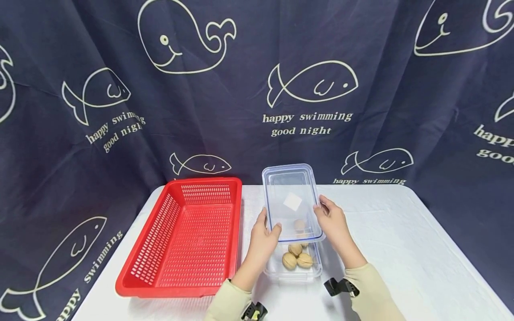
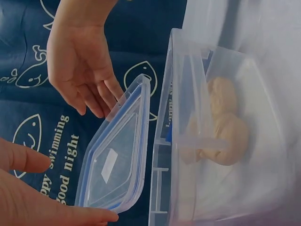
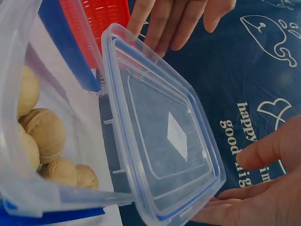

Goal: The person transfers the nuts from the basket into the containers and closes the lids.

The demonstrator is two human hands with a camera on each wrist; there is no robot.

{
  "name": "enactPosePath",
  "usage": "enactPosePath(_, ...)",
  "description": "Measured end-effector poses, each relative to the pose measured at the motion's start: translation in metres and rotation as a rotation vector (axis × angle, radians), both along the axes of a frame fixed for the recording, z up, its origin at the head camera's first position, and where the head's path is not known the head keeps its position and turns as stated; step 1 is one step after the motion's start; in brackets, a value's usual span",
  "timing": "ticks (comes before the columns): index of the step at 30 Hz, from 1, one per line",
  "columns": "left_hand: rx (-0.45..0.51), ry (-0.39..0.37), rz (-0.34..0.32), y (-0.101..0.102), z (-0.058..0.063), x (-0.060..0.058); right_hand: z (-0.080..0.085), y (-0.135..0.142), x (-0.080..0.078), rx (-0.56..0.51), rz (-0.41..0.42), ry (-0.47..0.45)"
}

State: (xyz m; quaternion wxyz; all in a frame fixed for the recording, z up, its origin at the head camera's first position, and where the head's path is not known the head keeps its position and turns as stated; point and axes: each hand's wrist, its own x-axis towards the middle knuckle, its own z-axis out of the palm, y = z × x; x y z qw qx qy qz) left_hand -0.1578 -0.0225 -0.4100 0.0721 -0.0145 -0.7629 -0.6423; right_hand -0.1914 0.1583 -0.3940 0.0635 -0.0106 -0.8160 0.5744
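A clear lid with a blue seal [image 1: 292, 185] is tilted above a clear plastic box [image 1: 277, 267], covering its far part. My left hand [image 1: 263, 240] holds the lid by its left edge, thumb over the near corner. On the opposite side, my right hand [image 1: 335, 223] holds the right edge, thumb uppermost. Several walnuts [image 1: 297, 256] lie in the box, some visible only through the lid. In the right wrist view the walnuts [image 3: 44, 134] sit behind the box wall, with the lid [image 3: 160, 127] beside it. Some fingers are hidden by the lid.
A red perforated basket [image 1: 196, 240] stands to the left of the box on the white-covered table [image 1: 393, 232]. A dark blue curtain [image 1: 249, 89] with fish and whale drawings hangs at the back and both sides.
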Motion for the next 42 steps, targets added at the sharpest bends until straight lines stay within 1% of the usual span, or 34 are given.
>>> enactPosePath(3,0.001,0.041,0.022,0.002,0.002,0.0,0.003,-0.003,-0.001,-0.016,-0.017,0.025)
enactPosePath(7,0.005,0.124,0.064,0.006,0.006,-0.001,0.005,-0.004,-0.002,-0.082,-0.035,0.053)
enactPosePath(9,0.018,0.152,0.078,0.006,0.007,-0.003,0.006,-0.004,-0.002,-0.111,-0.037,0.058)
enactPosePath(11,0.021,0.163,0.09,0.007,0.008,-0.004,0.006,-0.005,-0.002,-0.136,-0.048,0.064)
enactPosePath(16,0.02,0.182,0.111,0.007,0.007,-0.007,0.007,-0.007,-0.001,-0.152,-0.092,0.081)
enactPosePath(19,0.012,0.197,0.124,0.007,0.006,-0.009,0.008,-0.008,0.0,-0.184,-0.097,0.105)
enactPosePath(22,0.0,0.213,0.14,0.006,0.006,-0.009,0.007,-0.008,0.001,-0.284,-0.055,0.109)
enactPosePath(27,0.005,0.261,0.166,0.003,0.011,-0.008,0.005,-0.01,0.002,-0.516,0.065,0.113)
enactPosePath(29,0.014,0.261,0.174,0.002,0.012,-0.007,0.003,-0.01,0.002,-0.569,0.092,0.129)
enactPosePath(32,0.059,0.228,0.168,0.001,0.011,-0.006,0.002,-0.009,0.002,-0.607,0.118,0.157)
enactPosePath(36,0.161,0.169,0.135,0.001,0.008,-0.004,0.0,-0.005,0.003,-0.625,0.162,0.161)
enactPosePath(38,0.21,0.16,0.115,0.002,0.006,-0.004,-0.001,-0.001,0.004,-0.637,0.181,0.151)
enactPosePath(42,0.324,0.152,0.066,0.002,0.003,-0.002,-0.004,0.005,0.006,-0.695,0.21,0.141)
